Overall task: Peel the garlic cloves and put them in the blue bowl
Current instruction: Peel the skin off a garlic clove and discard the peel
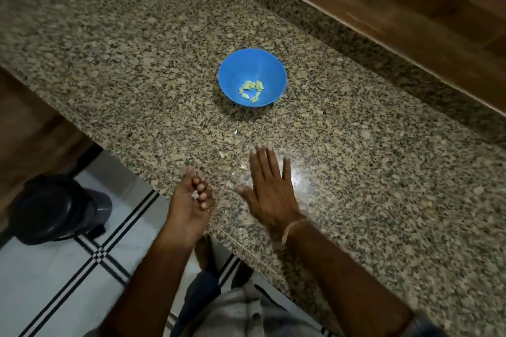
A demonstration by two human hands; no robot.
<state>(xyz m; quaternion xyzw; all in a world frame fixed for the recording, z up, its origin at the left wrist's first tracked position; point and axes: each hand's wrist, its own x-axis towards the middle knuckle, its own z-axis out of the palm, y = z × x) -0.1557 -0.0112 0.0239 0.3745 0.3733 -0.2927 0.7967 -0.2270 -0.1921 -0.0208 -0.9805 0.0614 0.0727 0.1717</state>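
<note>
A pale scrap [195,195] in the curled left hand [189,205] is mostly hidden by its fingers [202,187]. The right hand [269,189] has blurred fingertips [258,151]. Specks [222,154] on the counter [137,68] are too small to identify

Left grip [191,201] curled round pale scrap [195,194]; right grip [269,190] flat, palm down.

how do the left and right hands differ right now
The left hand is curled around small pale bits; the right hand is flat, fingers straight, holding nothing. The left hand sits at the counter edge; the right hand is further in. Both are short of the blue bowl.
</note>
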